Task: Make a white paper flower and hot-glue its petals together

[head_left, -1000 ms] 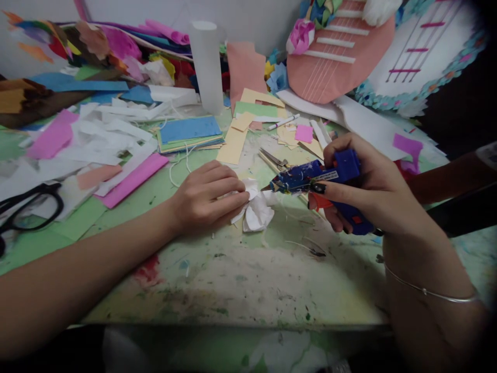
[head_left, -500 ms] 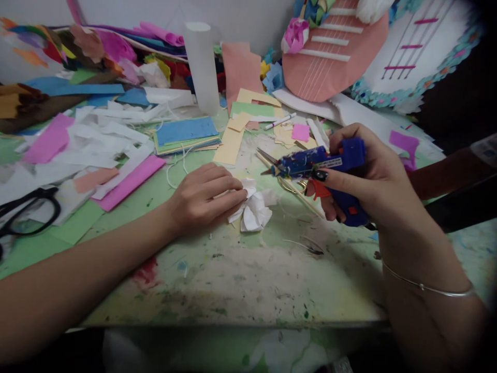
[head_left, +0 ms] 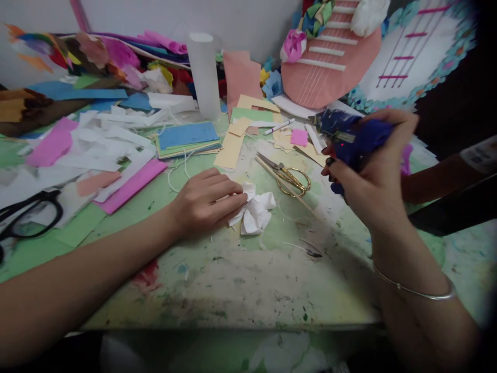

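Observation:
My left hand (head_left: pixel 205 201) lies on the green table (head_left: pixel 252 274) with curled fingers pressing down on a crumpled white paper piece (head_left: pixel 254 212). My right hand (head_left: pixel 368 171) is raised at the right, wrapped round a blue glue gun (head_left: pixel 349 135) that is blurred by motion and points up and to the left, away from the paper. Small gold-handled scissors (head_left: pixel 289 176) and a thin wooden stick (head_left: pixel 285 184) lie on the table between the two hands.
Coloured paper scraps and strips cover the left and back of the table. A white cylinder (head_left: pixel 204 72) stands at the back. Black scissors (head_left: pixel 27 212) lie at the far left. A pink paper guitar (head_left: pixel 330 62) and a white pen (head_left: pixel 278 126) sit at the back right.
My right hand has swung the glue gun up and to the right, away from the crumpled paper, uncovering the gold scissors. My left hand has stayed on the paper.

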`<state>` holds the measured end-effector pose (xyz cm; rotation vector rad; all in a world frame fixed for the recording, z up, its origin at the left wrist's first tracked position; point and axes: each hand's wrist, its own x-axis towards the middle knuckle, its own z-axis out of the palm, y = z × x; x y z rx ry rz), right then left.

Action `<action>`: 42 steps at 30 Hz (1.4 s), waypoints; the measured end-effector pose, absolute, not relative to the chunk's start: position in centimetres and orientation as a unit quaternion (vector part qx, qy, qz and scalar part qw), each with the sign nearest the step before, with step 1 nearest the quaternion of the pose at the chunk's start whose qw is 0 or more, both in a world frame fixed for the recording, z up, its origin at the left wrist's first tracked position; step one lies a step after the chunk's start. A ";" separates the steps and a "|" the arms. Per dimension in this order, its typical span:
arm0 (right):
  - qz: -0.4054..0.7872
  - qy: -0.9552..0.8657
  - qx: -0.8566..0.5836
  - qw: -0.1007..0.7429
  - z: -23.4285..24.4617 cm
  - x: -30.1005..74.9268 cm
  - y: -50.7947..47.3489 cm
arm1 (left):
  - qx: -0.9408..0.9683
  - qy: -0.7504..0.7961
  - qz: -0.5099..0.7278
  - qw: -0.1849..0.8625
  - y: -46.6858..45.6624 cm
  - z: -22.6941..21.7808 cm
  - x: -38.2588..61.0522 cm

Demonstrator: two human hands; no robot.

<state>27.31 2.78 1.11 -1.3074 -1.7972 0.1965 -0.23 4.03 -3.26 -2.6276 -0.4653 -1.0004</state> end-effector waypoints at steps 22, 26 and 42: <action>-0.061 -0.831 -0.548 0.072 -2.0 25.3 1.4 | -0.906 -0.146 -0.366 0.154 3.8 -3.1 0.0; -0.081 -0.815 -0.569 0.075 -1.6 25.0 1.0 | -0.906 -0.151 -0.365 0.152 3.7 -3.2 -0.1; 0.036 -0.907 -0.372 0.196 -1.5 21.9 -1.0 | -0.905 -0.150 -0.372 0.143 3.7 -3.6 -0.4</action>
